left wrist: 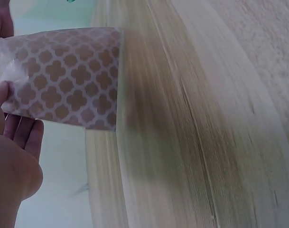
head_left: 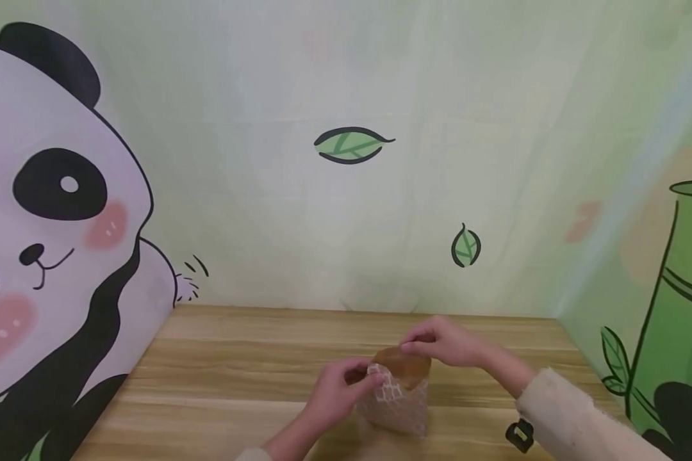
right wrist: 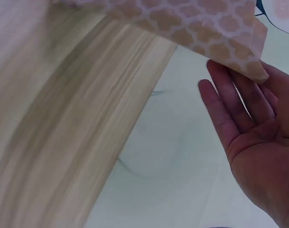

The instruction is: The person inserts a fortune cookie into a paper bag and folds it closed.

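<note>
A small paper bag [head_left: 396, 410] with a white quatrefoil lattice over brown stands upright above the wooden table, its mouth parted so plain brown paper shows at the top. My left hand [head_left: 336, 396] pinches the bag's left upper edge, thumb on the near face. At the far right of the mouth, my right hand [head_left: 446, 342] pinches the rim between thumb and fingertips. The left wrist view shows the patterned side of the bag [left wrist: 68, 78] with the left thumb on it. In the right wrist view, the right hand's [right wrist: 258, 128] other fingers extend loosely below the bag's corner.
The wooden table [head_left: 236, 358] reaches back to a pale green cloth backdrop [head_left: 254, 160] printed with leaves, a panda at left and bamboo at right. A small black object [head_left: 520, 435] shows beside the right sleeve [head_left: 576, 410].
</note>
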A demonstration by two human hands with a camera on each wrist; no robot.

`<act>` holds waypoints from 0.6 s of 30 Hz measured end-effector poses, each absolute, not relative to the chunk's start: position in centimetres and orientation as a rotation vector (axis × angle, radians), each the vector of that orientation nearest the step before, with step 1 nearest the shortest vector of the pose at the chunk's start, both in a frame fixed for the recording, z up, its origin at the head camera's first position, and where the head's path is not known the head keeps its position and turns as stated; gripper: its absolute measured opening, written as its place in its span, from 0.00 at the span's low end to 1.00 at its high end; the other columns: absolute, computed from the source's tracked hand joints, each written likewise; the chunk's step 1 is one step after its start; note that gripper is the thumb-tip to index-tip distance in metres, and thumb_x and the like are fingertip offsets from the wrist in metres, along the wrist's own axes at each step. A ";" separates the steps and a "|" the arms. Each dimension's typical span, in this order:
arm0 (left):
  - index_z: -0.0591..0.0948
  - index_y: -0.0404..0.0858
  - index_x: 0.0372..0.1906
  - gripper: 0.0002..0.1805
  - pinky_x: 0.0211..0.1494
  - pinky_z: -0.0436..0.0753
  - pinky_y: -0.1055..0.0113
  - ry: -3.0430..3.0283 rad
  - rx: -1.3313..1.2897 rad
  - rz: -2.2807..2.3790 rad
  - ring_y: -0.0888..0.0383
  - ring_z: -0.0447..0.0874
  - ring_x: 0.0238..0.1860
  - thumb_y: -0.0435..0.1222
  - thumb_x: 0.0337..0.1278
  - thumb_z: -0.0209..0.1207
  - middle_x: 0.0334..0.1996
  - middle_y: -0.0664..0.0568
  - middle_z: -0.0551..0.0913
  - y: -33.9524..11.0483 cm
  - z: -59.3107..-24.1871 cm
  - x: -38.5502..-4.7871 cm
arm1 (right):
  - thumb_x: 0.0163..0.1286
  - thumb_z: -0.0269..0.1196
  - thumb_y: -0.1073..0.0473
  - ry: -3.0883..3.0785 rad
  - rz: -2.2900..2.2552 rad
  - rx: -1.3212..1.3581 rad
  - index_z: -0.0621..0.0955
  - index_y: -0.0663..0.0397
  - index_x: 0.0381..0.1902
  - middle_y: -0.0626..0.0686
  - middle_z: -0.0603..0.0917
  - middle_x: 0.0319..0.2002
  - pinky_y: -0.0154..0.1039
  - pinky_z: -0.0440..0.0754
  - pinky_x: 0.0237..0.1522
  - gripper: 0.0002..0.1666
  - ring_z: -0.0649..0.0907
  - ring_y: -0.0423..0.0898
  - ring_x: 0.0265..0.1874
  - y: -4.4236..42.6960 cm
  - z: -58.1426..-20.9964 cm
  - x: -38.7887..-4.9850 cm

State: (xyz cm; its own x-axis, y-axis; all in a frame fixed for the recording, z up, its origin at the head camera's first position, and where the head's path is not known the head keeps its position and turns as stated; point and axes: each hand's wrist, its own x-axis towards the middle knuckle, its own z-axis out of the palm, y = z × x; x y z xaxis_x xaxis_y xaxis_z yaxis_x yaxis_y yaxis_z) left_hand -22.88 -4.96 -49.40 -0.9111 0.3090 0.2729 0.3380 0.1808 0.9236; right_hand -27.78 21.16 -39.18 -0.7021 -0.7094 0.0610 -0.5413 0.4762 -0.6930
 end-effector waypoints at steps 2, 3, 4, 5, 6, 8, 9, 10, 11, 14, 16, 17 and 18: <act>0.92 0.39 0.44 0.10 0.47 0.87 0.70 -2.388 -0.619 -1.881 0.62 0.89 0.40 0.41 0.69 0.71 0.38 0.53 0.92 -5.1 -49.5 -23.0 | 0.83 0.62 0.57 2.487 -1.128 -1.010 0.90 0.57 0.53 0.50 0.91 0.43 0.35 0.86 0.42 0.14 0.85 0.38 0.37 21.6 -39.7 -27.5; 0.92 0.38 0.43 0.09 0.45 0.87 0.70 -2.386 -0.598 -1.884 0.63 0.88 0.38 0.41 0.69 0.71 0.37 0.53 0.92 -5.2 -49.6 -23.1 | 0.83 0.61 0.56 2.482 -1.179 -0.968 0.89 0.58 0.55 0.52 0.91 0.46 0.37 0.88 0.46 0.15 0.87 0.40 0.41 21.9 -40.0 -27.2; 0.92 0.38 0.42 0.09 0.45 0.87 0.70 -2.383 -0.582 -1.890 0.64 0.88 0.37 0.41 0.68 0.71 0.37 0.52 0.92 -5.2 -49.7 -23.1 | 0.84 0.60 0.55 2.475 -1.235 -0.915 0.88 0.60 0.57 0.54 0.91 0.50 0.38 0.89 0.49 0.17 0.89 0.42 0.44 22.4 -40.5 -26.8; 0.92 0.37 0.42 0.09 0.44 0.87 0.71 -2.378 -0.564 -1.899 0.63 0.87 0.37 0.40 0.68 0.71 0.36 0.51 0.92 -5.2 -49.8 -23.1 | 0.84 0.60 0.55 2.457 -1.303 -0.865 0.87 0.62 0.59 0.57 0.91 0.53 0.40 0.89 0.51 0.19 0.90 0.45 0.47 22.8 -41.0 -26.4; 0.92 0.37 0.42 0.09 0.44 0.86 0.71 -2.378 -0.545 -1.911 0.63 0.87 0.37 0.40 0.68 0.71 0.36 0.51 0.92 -5.2 -49.8 -23.1 | 0.84 0.60 0.55 2.433 -1.366 -0.825 0.86 0.65 0.61 0.60 0.90 0.54 0.42 0.89 0.53 0.20 0.91 0.47 0.49 23.3 -41.6 -25.9; 0.91 0.36 0.41 0.09 0.43 0.86 0.71 -2.375 -0.498 -1.935 0.63 0.86 0.36 0.39 0.68 0.71 0.36 0.51 0.91 -5.1 -50.0 -23.0 | 0.84 0.61 0.56 2.392 -1.483 -0.743 0.84 0.70 0.61 0.63 0.90 0.53 0.44 0.89 0.54 0.22 0.91 0.51 0.49 23.9 -43.1 -24.9; 0.91 0.36 0.41 0.09 0.43 0.86 0.71 -2.377 -0.472 -1.939 0.62 0.86 0.36 0.39 0.68 0.71 0.35 0.51 0.91 -5.1 -50.0 -23.0 | 0.83 0.62 0.56 2.391 -1.519 -0.700 0.83 0.70 0.62 0.63 0.90 0.53 0.43 0.89 0.54 0.22 0.92 0.50 0.49 24.1 -43.9 -24.4; 0.91 0.36 0.40 0.08 0.42 0.85 0.71 -2.378 -0.451 -1.934 0.62 0.85 0.36 0.39 0.68 0.71 0.35 0.52 0.90 -5.1 -50.0 -23.0 | 0.82 0.63 0.57 2.384 -1.557 -0.674 0.82 0.72 0.62 0.64 0.90 0.53 0.42 0.89 0.53 0.23 0.91 0.49 0.49 24.2 -44.7 -23.8; 0.90 0.36 0.40 0.08 0.42 0.85 0.71 -2.380 -0.430 -1.926 0.62 0.85 0.36 0.38 0.68 0.71 0.35 0.52 0.90 -5.0 -49.9 -23.0 | 0.81 0.64 0.58 2.391 -1.584 -0.661 0.82 0.73 0.61 0.64 0.90 0.52 0.41 0.89 0.53 0.22 0.91 0.47 0.49 24.1 -45.5 -23.3; 0.89 0.37 0.38 0.06 0.43 0.86 0.72 -2.377 -0.394 -1.887 0.62 0.85 0.36 0.37 0.66 0.72 0.35 0.53 0.90 -4.6 -49.8 -23.1 | 0.78 0.67 0.58 2.456 -1.623 -0.632 0.84 0.70 0.60 0.61 0.91 0.51 0.35 0.89 0.50 0.21 0.90 0.41 0.48 23.6 -47.4 -22.0; 0.89 0.37 0.38 0.05 0.43 0.86 0.73 -2.367 -0.380 -1.868 0.62 0.86 0.37 0.35 0.64 0.73 0.35 0.53 0.90 -4.4 -49.7 -23.1 | 0.77 0.68 0.58 2.515 -1.642 -0.627 0.85 0.69 0.58 0.60 0.91 0.50 0.34 0.88 0.48 0.20 0.91 0.41 0.46 23.2 -48.3 -21.4; 0.88 0.37 0.37 0.05 0.43 0.86 0.73 -2.362 -0.378 -1.859 0.62 0.86 0.36 0.34 0.63 0.73 0.34 0.52 0.90 -4.3 -49.7 -23.1 | 0.77 0.68 0.58 2.543 -1.651 -0.613 0.85 0.68 0.57 0.60 0.91 0.49 0.34 0.88 0.47 0.20 0.91 0.42 0.46 22.9 -48.6 -21.2; 0.88 0.36 0.37 0.05 0.43 0.86 0.73 -2.357 -0.375 -1.851 0.62 0.86 0.36 0.33 0.62 0.74 0.34 0.52 0.90 -4.2 -49.7 -23.1 | 0.77 0.69 0.57 2.561 -1.664 -0.592 0.85 0.68 0.57 0.59 0.91 0.49 0.34 0.88 0.47 0.20 0.91 0.44 0.45 22.7 -48.8 -21.0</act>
State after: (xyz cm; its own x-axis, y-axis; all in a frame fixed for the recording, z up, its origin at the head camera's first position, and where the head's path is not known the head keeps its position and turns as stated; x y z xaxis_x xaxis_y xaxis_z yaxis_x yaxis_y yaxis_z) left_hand -23.15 -4.15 -49.70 -0.9620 0.1191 0.2459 0.2671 0.2209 0.9380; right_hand -20.98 22.70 -48.81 -0.9271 -0.3298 0.1781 -0.2967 0.3554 -0.8864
